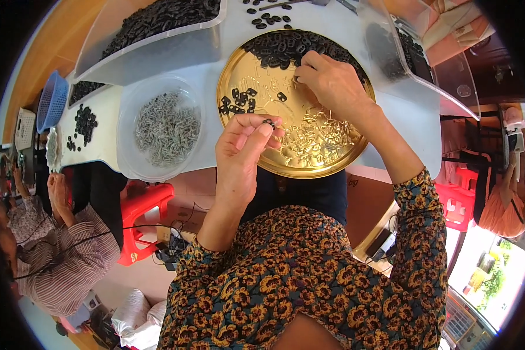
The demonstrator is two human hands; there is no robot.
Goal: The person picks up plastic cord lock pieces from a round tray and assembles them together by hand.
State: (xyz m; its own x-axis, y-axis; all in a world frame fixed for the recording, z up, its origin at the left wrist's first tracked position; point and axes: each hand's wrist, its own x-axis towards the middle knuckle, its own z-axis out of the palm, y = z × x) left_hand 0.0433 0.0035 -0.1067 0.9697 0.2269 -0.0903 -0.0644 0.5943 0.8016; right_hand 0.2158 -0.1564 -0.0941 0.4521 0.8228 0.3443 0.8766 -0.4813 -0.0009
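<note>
My left hand (237,157) pinches a small black oval piece (268,123) between thumb and fingers, just above the near left edge of a round gold tray (245,71). Over the tray, my right hand (337,87) is closed with curled fingertips beside a heap of black oval pieces (281,51). What those fingertips hold, if anything, is hidden. A smaller cluster of black pieces (239,102) lies at the tray's left, with a single black piece (282,97) near its middle. Small shiny bits (316,140) are spread over the tray's near right part.
Left of the tray stands a clear round tub (126,137) full of small grey pieces (168,128). Behind it, a large clear bin (157,55) holds many black pieces. Another clear bin (431,87) stands at right. Loose black pieces (86,124) lie near a co-worker (79,256) at left.
</note>
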